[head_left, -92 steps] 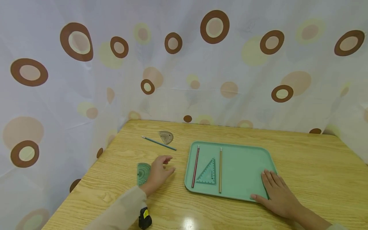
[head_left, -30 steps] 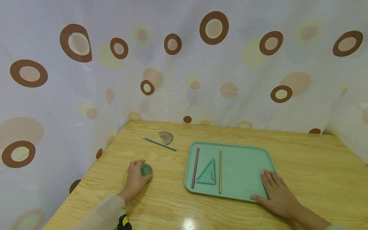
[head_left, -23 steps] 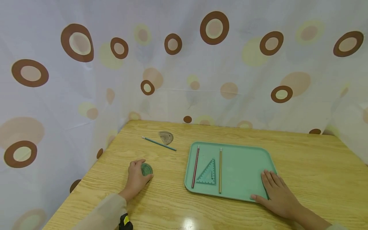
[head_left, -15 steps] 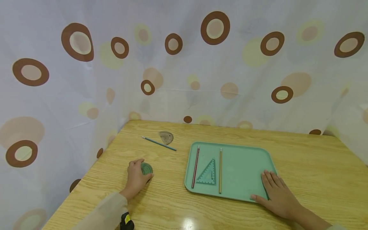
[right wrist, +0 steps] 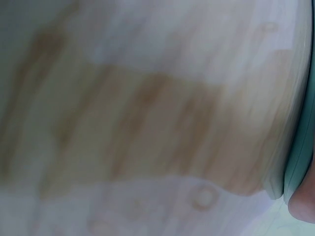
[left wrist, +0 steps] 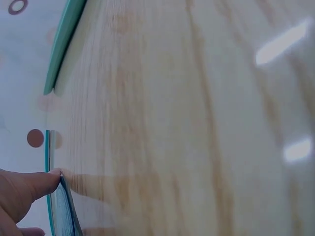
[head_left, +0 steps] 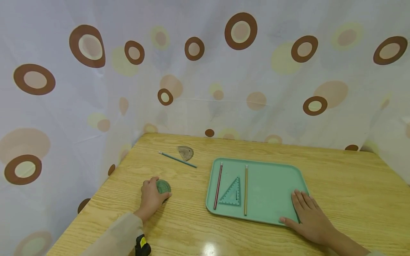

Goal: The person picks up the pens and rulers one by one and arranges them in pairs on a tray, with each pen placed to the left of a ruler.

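Observation:
My left hand pinches a green protractor between thumb and fingers at the table's left side. In the left wrist view the thumb presses against this protractor, seen nearly edge-on; most of the fingers are out of sight there. My right hand rests flat on the near right corner of a mint green tray, fingers straight. On the tray's left part lie a red pencil, a green set square and a yellow pencil. The right wrist view catches the tray's edge and a fingertip.
Farther back on the left, a blue-green pencil lies beside a clear protractor. Spotted curtains enclose the wooden table at the back and sides. A black and yellow device is at the left wrist.
About three seconds ago my left hand was right of the protractor, holding nothing; it then moved left and took hold of it. Over the last second it has barely moved. My right hand stayed put.

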### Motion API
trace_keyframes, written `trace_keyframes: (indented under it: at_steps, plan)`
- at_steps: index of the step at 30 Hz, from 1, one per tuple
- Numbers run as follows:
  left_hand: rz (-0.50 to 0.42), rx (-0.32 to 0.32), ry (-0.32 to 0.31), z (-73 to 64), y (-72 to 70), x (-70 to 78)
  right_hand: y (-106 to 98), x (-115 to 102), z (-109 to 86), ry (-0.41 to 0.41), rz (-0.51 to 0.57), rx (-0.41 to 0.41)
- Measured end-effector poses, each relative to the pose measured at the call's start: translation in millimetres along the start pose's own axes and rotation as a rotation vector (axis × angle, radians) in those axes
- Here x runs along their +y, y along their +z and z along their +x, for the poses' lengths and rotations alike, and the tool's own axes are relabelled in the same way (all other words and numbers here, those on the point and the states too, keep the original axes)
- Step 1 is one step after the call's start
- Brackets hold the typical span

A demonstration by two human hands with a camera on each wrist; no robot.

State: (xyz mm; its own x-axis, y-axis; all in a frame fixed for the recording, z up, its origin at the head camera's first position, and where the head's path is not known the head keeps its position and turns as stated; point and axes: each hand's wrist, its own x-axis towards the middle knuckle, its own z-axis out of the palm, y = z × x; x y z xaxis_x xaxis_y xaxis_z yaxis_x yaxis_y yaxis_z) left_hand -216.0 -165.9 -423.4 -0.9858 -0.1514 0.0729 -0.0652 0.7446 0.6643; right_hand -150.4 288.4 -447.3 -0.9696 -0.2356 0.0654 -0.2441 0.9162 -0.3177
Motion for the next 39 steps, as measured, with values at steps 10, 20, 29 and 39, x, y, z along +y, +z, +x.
trace_keyframes:
  at_steps: [10, 20, 29, 39]
  plan:
    - [0.066, -0.008, -0.024, 3.2, -3.2, 4.2, 0.3, 1.6, 1.0, -0.011, -0.019, 0.013]
    - [0.088, -0.037, -0.057, 6.0, -5.7, 5.7, -0.4, 1.4, 1.1, -0.007, -0.001, 0.003]
    - [0.110, -0.047, -0.046, 8.5, -6.5, 1.9, 0.2, 0.3, 0.8, -0.008, -0.013, 0.007]
    - [0.087, -0.062, -0.006, 13.6, -9.7, -2.8, 2.5, 1.9, 0.0, -0.005, -0.009, 0.008]
